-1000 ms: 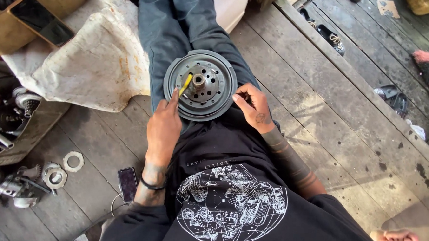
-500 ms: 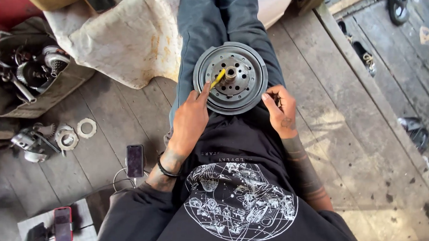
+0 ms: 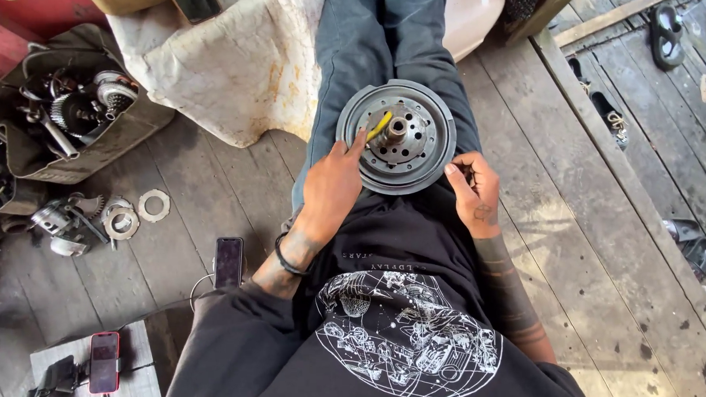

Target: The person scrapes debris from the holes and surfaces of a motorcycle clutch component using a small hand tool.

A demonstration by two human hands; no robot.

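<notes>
the left hand (image 3: 333, 187) held a yellow tool (image 3: 379, 127) tight, poking near the middle of the round metal wheel (image 3: 396, 135). the right hand (image 3: 473, 193) pinched the wheel's lower right rim. the wheel lay on the legs, mid-frame. it looked like prying work, needing a steady push.

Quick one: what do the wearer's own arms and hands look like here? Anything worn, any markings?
Both hands are bare, no gloves. The left hand has a dark band around the wrist and tattoo markings on the forearm. The right hand carries a small tattoo on its back, and dark tattoo bands ring that forearm. Black short sleeves of a printed shirt cover the upper arms.
</notes>
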